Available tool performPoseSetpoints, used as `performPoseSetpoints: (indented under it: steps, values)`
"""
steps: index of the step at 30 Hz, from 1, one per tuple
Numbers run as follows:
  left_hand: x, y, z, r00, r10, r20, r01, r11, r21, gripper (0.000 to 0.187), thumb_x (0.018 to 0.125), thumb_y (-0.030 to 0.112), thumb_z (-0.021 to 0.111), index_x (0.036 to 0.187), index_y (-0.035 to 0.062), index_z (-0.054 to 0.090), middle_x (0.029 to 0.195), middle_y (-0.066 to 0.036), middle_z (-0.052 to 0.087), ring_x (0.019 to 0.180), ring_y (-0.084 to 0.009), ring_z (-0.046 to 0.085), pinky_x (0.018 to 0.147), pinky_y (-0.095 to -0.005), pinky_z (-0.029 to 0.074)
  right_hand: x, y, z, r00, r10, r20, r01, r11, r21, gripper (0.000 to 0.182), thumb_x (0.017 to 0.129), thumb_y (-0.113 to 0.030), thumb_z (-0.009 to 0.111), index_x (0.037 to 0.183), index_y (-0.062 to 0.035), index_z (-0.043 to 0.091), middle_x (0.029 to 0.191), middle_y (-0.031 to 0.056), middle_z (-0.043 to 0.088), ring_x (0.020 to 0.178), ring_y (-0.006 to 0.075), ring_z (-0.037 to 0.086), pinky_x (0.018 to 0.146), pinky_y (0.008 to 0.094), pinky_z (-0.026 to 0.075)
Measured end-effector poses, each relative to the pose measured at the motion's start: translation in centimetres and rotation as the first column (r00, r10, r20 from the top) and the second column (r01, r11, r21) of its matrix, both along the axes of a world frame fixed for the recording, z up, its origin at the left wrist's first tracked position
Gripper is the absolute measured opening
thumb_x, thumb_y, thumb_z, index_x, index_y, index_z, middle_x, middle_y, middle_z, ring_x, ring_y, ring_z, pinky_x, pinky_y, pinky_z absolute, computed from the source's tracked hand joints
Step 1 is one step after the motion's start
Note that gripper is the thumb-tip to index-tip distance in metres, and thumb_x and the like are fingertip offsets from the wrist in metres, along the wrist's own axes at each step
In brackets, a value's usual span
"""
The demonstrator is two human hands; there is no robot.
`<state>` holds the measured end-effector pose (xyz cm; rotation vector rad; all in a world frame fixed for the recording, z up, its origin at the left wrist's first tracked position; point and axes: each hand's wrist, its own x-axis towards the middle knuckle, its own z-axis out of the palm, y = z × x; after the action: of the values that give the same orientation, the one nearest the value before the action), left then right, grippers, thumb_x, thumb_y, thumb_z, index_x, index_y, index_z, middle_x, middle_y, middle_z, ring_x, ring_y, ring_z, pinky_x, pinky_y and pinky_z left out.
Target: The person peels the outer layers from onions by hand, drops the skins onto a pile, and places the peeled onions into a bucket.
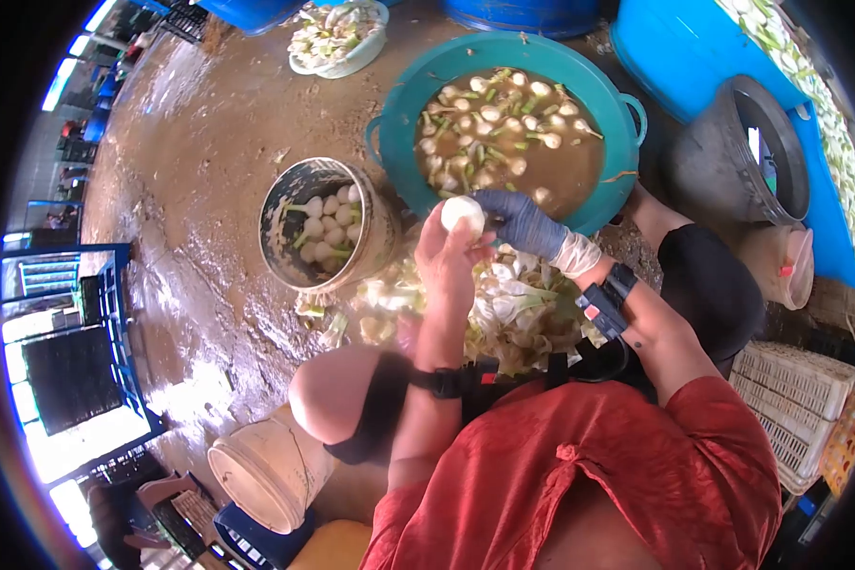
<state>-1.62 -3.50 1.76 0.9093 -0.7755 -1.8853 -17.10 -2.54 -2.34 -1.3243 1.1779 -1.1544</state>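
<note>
My left hand (446, 261), bare and with a black band at the wrist, is closed around a white peeled garlic bulb (463, 217). Close against the bulb's right side is my right hand (521, 223) in a blue glove; its fingers are curled, and what they hold is hidden. Both hands are over the near edge of a green tub (404, 90), where many bulbs with green stems float in brown water. To the left, a dirty bucket (370, 223) holds white bulbs (331, 228) with short stems. Below my hands lies a pile of peelings (513, 304).
A pale basin (370, 47) of peelings stands at the back. On the right are a grey barrel (712, 152), a large blue container (674, 47) and stacked white crates (793, 399). A cream bucket (271, 465) lies by my left knee. The floor (190, 209) is wet and muddy.
</note>
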Motion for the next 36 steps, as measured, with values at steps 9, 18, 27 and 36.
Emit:
performPoseSetpoints:
  steps: [9,18,27,36]
  values:
    - [0.8,1.7,1.1,0.986,0.132,0.1,-0.099,0.954,-0.283,0.041,0.077,0.001,0.068,0.113,0.0015,0.05,0.092,-0.007,0.061,0.072,-0.0136,0.06,0.057,-0.0228,0.05,1.5,2.2,5.0,0.958,-0.25,-0.139,0.203,0.937,-0.286,0.024,0.078,-0.01,0.066,0.1,-0.0032,0.063,0.092,0.011,0.065,0.084,0.0226,0.064,0.076,0.0319,0.05]
    - [1.7,1.8,-2.0,0.8,0.302,0.518,0.153,0.732,-0.663,0.041,0.071,0.0,0.069,0.109,-0.0026,0.053,0.087,-0.007,0.061,0.068,-0.0092,0.057,0.054,-0.0217,0.049,2.5,3.0,7.4,0.443,-0.33,-0.834,-0.007,0.929,-0.371,0.01,0.068,-0.017,0.06,0.071,-0.0079,0.059,0.068,0.0109,0.06,0.066,0.0311,0.059,0.066,0.042,0.045]
    - [1.6,2.5,1.0,0.912,0.06,0.405,0.075,0.948,-0.311,0.049,0.068,0.005,0.073,0.112,-0.0034,0.052,0.087,-0.008,0.062,0.066,-0.0106,0.059,0.053,-0.0224,0.049,0.7,3.9,5.1,0.887,-0.3,-0.352,0.26,0.953,-0.157,0.011,0.076,-0.017,0.06,0.076,-0.0066,0.061,0.067,0.0146,0.06,0.066,0.034,0.06,0.062,0.0409,0.048]
    - [0.8,3.2,-0.4,0.713,0.332,0.618,0.236,0.716,-0.657,0.044,0.065,0.002,0.073,0.106,-0.0004,0.057,0.088,-0.008,0.063,0.075,-0.0132,0.059,0.067,-0.0269,0.049,2.3,4.6,4.4,0.655,-0.366,-0.661,0.308,0.928,-0.209,0.011,0.072,-0.016,0.058,0.075,-0.0053,0.061,0.066,0.019,0.059,0.066,0.039,0.058,0.062,0.0477,0.044]
